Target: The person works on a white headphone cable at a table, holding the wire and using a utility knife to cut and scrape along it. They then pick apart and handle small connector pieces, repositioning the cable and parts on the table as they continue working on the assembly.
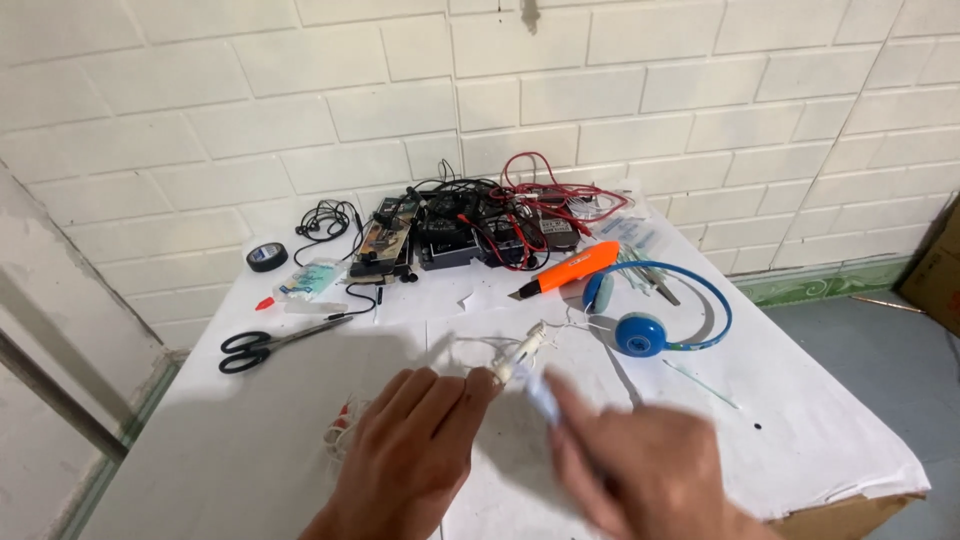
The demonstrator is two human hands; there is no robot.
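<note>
Over the white desk (250,440), my left hand (410,460) pinches a small white plug (518,357) on thin white wire. My right hand (640,470), blurred, seems closed on something pale; I cannot tell what. I judge I'm working on the plug end, needing a steady grip.

Looks like a makeshift electronics repair corner, not a fitted workshop. Set against a white-painted brick wall (640,90), beside a bare grey floor (880,350) and a cardboard box (940,270) at the right edge. Worked on a table covered with white paper sheets (800,420). Piled along the far edge: circuit boards (385,240), dark housings and tangled red and black wires (530,200). Near the far left corner, a roll of black tape (266,256); by the left edge, black scissors (262,346). Toward the middle, an orange utility knife (565,270) and blue headphones (650,320).
</note>
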